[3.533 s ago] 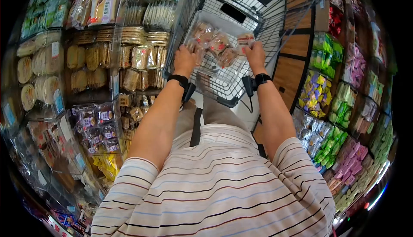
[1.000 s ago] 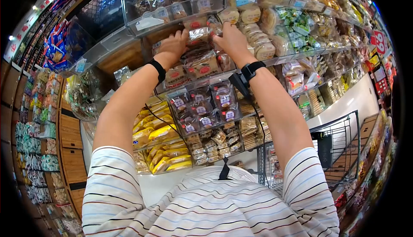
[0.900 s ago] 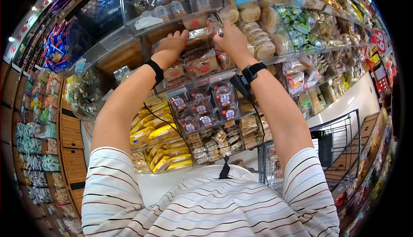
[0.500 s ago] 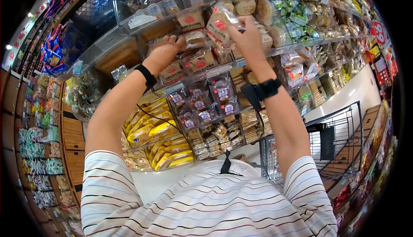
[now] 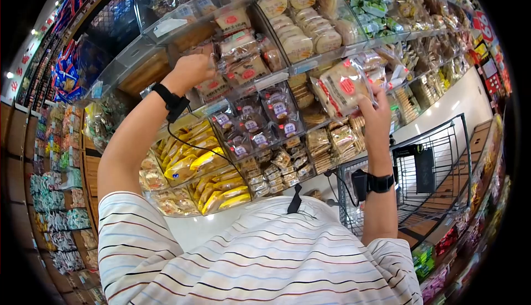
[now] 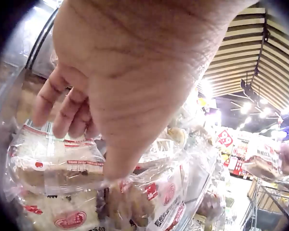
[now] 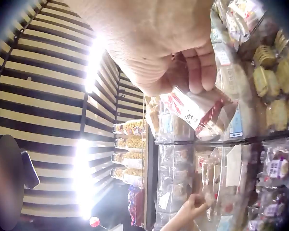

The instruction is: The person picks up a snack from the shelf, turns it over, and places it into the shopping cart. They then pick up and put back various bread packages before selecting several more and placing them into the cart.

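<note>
My right hand (image 5: 375, 121) pinches a clear-wrapped bread pack (image 5: 344, 86) with a red oval label, held up in front of the lower shelf rows at the right. In the right wrist view its fingers (image 7: 201, 72) curl over the edge of the pack (image 7: 202, 114). My left hand (image 5: 192, 71) is over a shelf bin of similar packs (image 5: 248, 70). In the left wrist view, this hand (image 6: 130, 72) has loosely bent fingers just above a wrapped pack (image 6: 58, 161), with the thumb low against the wrapping; no pack is clearly gripped.
Clear shelf dividers surround the bins. Round wrapped cakes (image 5: 296, 45) are right of the bread bin, with purple-labelled packs (image 5: 251, 125) and yellow bags (image 5: 207, 164) below. A wire shopping cart (image 5: 437, 167) stands at the lower right. Cables hang from both wrist cameras.
The right hand has lifted a bread pack out of the bin and carried it right and down towards the cart side. The left hand has shifted slightly left, its fingers more bent.
</note>
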{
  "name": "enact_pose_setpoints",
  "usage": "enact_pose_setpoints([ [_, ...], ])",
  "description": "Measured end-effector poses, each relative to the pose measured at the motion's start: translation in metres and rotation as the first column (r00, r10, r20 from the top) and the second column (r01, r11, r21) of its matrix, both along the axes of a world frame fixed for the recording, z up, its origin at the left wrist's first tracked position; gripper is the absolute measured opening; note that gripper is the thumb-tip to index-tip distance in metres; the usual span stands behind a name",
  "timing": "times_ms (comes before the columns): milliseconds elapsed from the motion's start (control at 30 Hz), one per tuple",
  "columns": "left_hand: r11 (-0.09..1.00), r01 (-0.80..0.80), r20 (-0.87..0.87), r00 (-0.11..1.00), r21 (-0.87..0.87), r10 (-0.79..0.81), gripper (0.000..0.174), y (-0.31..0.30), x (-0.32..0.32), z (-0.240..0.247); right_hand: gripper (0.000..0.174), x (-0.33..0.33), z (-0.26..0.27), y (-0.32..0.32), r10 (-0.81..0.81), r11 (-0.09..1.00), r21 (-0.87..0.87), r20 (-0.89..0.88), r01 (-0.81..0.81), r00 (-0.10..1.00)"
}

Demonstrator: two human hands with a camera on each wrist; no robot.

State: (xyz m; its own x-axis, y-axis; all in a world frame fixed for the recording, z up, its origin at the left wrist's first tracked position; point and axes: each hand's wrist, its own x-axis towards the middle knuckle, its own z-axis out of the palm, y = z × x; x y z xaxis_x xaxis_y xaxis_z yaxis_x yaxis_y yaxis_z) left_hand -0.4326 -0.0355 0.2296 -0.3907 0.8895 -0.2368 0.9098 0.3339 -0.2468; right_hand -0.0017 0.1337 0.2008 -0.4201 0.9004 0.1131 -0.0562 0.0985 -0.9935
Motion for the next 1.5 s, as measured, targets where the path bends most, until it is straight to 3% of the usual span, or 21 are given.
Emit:
enact_pose_setpoints([
  [100, 0.966, 0.165, -0.105, 0.984, 0.2, -0.146, 0.042, -0.011, 0.004, -0.016, 0.031, 0.018, -0.005, -0.01, 0.003, 1.0, -0.028, 0.015, -0.003, 1.0],
  [200, 0.924, 0.312, -0.217, 0.939, 0.222, -0.265, 0.03, -0.002, -0.006, -0.026, 0.031, 0.029, -0.017, -0.016, 0.036, 0.999, -0.041, 0.025, -0.035, 0.999],
  [300, 0.972, 0.178, -0.218, 0.965, 0.151, -0.143, 0.024, 0.004, -0.008, -0.018, 0.03, 0.038, -0.018, -0.023, 0.049, 0.997, -0.06, 0.026, -0.047, 0.998],
  [400, 0.938, 0.183, -0.248, 0.962, 0.293, -0.11, 0.02, 0.002, -0.017, 0.005, 0.03, 0.046, -0.021, -0.028, 0.032, 0.996, -0.084, 0.02, -0.03, 0.999],
  [433, 0.903, 0.133, -0.174, 0.982, 0.409, -0.066, 0.018, 0.005, -0.018, 0.013, 0.031, 0.048, -0.023, -0.029, 0.024, 0.995, -0.094, 0.02, -0.022, 1.0],
  [533, 0.718, 0.314, -0.286, 0.944, 0.621, -0.165, 0.018, 0.01, 0.004, 0.025, 0.027, 0.052, -0.029, -0.03, 0.007, 0.994, -0.108, 0.036, -0.003, 0.999],
  [667, 0.792, 0.302, -0.234, 0.95, 0.53, -0.205, 0.026, 0.039, 0.034, 0.013, 0.03, 0.051, -0.033, -0.03, 0.026, 0.992, -0.123, 0.038, -0.021, 0.999],
  [700, 0.806, 0.304, -0.203, 0.951, 0.508, -0.231, 0.044, 0.042, 0.042, 0.012, 0.03, 0.049, -0.033, -0.03, 0.028, 0.992, -0.123, 0.038, -0.023, 0.999],
  [800, 0.854, 0.3, -0.175, 0.953, 0.426, -0.247, 0.063, 0.052, 0.061, 0.016, 0.029, 0.05, -0.031, -0.033, 0.02, 0.992, -0.127, 0.018, -0.018, 1.0],
  [833, 0.886, 0.302, -0.165, 0.952, 0.353, -0.259, 0.079, 0.055, 0.063, 0.016, 0.029, 0.05, -0.031, -0.035, 0.018, 0.991, -0.132, 0.007, -0.017, 1.0],
  [933, 0.901, 0.345, -0.181, 0.935, 0.263, -0.305, 0.084, 0.065, 0.062, 0.008, 0.028, 0.054, -0.039, -0.035, 0.013, 0.988, -0.152, 0.0, -0.013, 1.0],
  [1033, 0.87, 0.45, -0.215, 0.887, 0.2, -0.409, 0.08, 0.077, 0.053, 0.009, 0.029, 0.06, -0.048, -0.035, 0.011, 0.989, -0.148, 0.039, -0.005, 0.999],
  [1133, 0.915, 0.39, -0.124, 0.918, 0.102, -0.377, 0.06, 0.089, 0.053, 0.017, 0.029, 0.063, -0.055, -0.035, -0.002, 0.985, -0.171, 0.029, 0.007, 1.0],
  [1233, 0.919, 0.357, -0.149, 0.931, 0.17, -0.334, 0.038, 0.093, 0.05, 0.018, 0.029, 0.067, -0.055, -0.037, -0.021, 0.983, -0.181, 0.02, 0.024, 1.0],
  [1333, 0.914, 0.26, -0.168, 0.962, 0.311, -0.216, 0.031, 0.09, 0.049, 0.017, 0.028, 0.075, -0.055, -0.037, -0.029, 0.98, -0.195, 0.018, 0.032, 0.999],
  [1467, 0.838, 0.36, -0.233, 0.93, 0.409, -0.286, 0.024, 0.071, 0.026, 0.01, 0.029, 0.088, -0.066, -0.037, -0.065, 0.977, -0.202, 0.03, 0.07, 0.997],
  [1500, 0.751, 0.434, -0.244, 0.901, 0.498, -0.358, 0.018, 0.064, 0.016, 0.008, 0.03, 0.091, -0.068, -0.037, -0.068, 0.976, -0.204, 0.039, 0.075, 0.997],
])
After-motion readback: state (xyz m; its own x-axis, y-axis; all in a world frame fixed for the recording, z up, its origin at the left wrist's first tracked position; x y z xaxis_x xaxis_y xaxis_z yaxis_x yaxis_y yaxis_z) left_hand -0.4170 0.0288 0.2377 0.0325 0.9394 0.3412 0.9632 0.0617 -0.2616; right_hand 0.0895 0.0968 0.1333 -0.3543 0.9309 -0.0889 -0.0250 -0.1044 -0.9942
